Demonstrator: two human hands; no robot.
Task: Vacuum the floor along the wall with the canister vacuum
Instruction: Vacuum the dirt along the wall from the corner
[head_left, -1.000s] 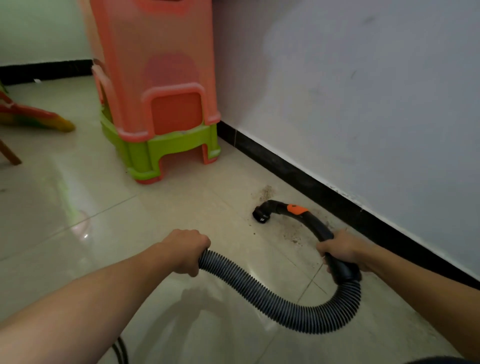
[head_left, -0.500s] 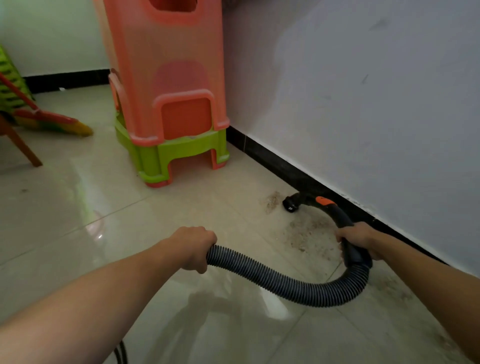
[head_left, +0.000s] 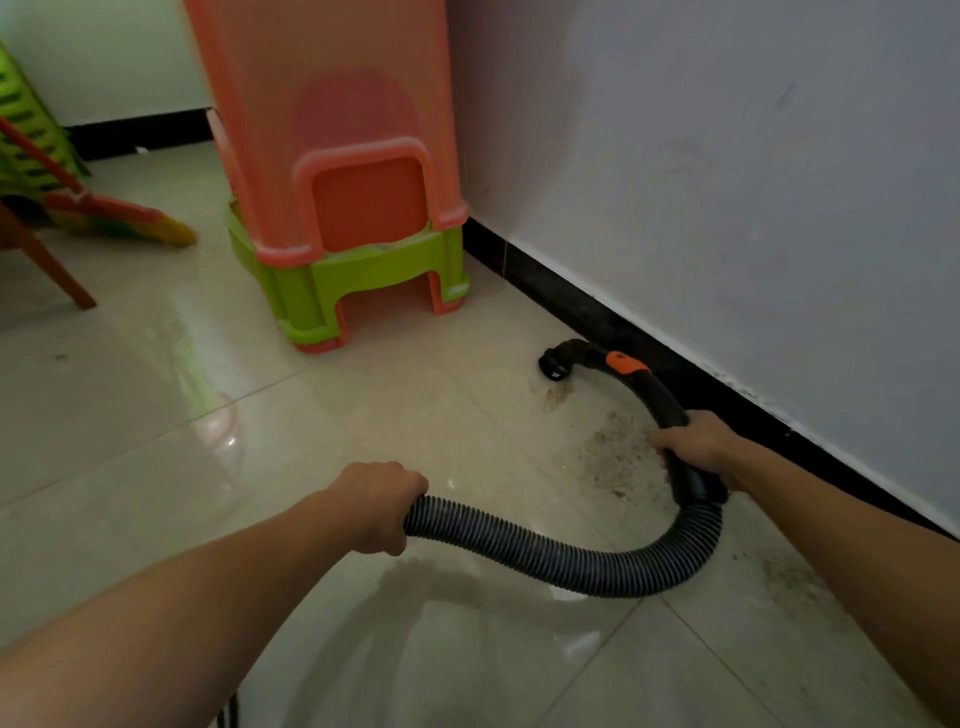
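My right hand (head_left: 693, 441) grips the black curved vacuum handle (head_left: 654, 389), which has an orange slider on top. Its open nozzle end (head_left: 555, 364) sits on the tile floor close to the black baseboard (head_left: 597, 317). My left hand (head_left: 382, 501) holds the grey ribbed hose (head_left: 561, 561), which sags in a loop between both hands. Brown dirt specks (head_left: 610, 457) lie on the tiles just left of the handle and behind the nozzle. The canister itself is out of view.
Stacked orange and green plastic stools (head_left: 343, 208) stand against the white wall (head_left: 727, 182) ahead of the nozzle. A broom (head_left: 119, 215) lies on the floor at left beside a wooden chair leg (head_left: 57, 270). More grit (head_left: 779, 577) dots the floor by the baseboard at right.
The nozzle has travelled from the middle of the dirty patch toward the baseboard and forward along the wall. Both hands followed, and the stools appear nearer.
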